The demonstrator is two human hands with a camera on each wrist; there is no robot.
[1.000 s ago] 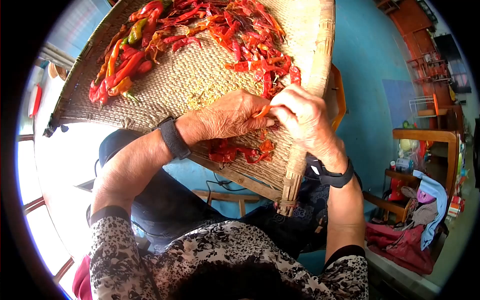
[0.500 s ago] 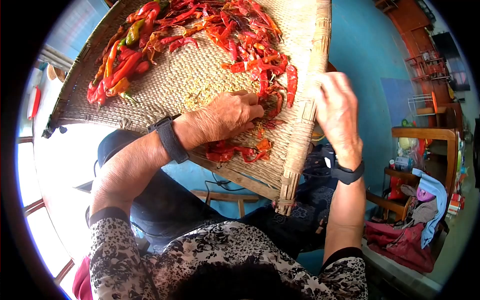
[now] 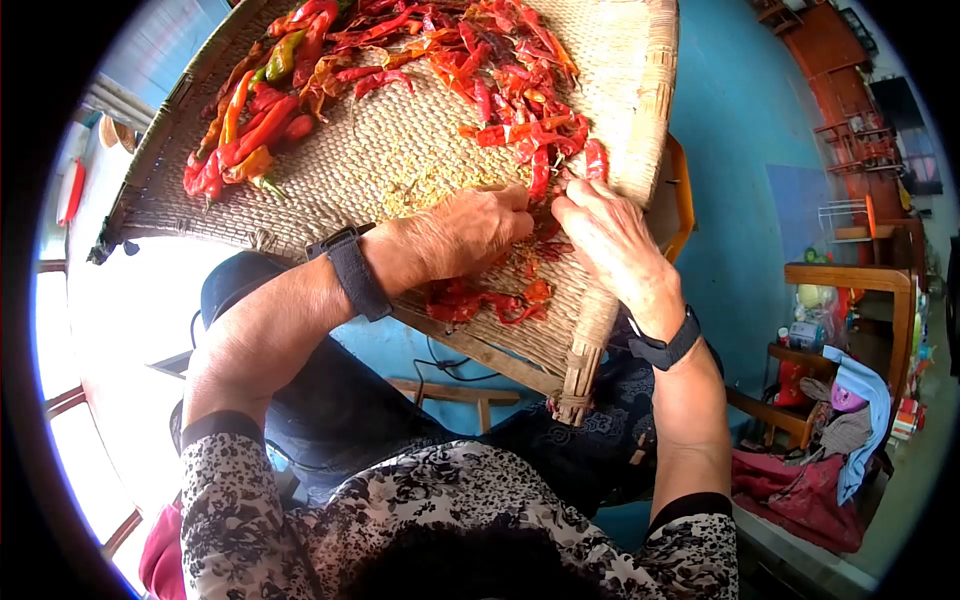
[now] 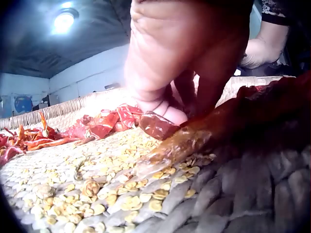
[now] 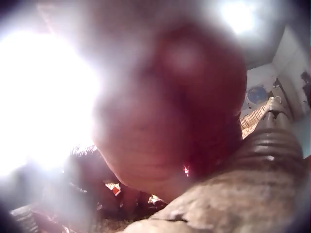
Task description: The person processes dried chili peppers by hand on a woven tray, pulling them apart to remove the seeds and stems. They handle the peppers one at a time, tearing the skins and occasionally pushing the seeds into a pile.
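Note:
My left hand (image 3: 470,232) is low over the woven basket tray (image 3: 350,150), its fingers bent down. In the left wrist view its fingertips hold a dark red chili pepper piece (image 4: 158,126) just above the weave. Close beside it, my right hand (image 3: 622,250) reaches over the tray's right rim, fingers fairly straight and pointing at the dried red chilies (image 3: 540,170). Its fingertips overlap them. The hand fills most of the right wrist view, blurred. Loose yellow seeds (image 3: 420,185) lie beyond the left hand, and torn red chili pieces (image 3: 465,300) lie on its near side.
Fresher, plump red and green chilies (image 3: 262,120) are heaped at the tray's left. The tray's thick bound rim (image 3: 650,110) runs along the right, above the person's knees. A wooden chair (image 3: 850,275) with cloths stands farther right, by a blue wall.
Both hands first met at an orange-red chili strip. The right hand swung out past the right rim, then came back in to the chilies. The left hand stayed low over the tray.

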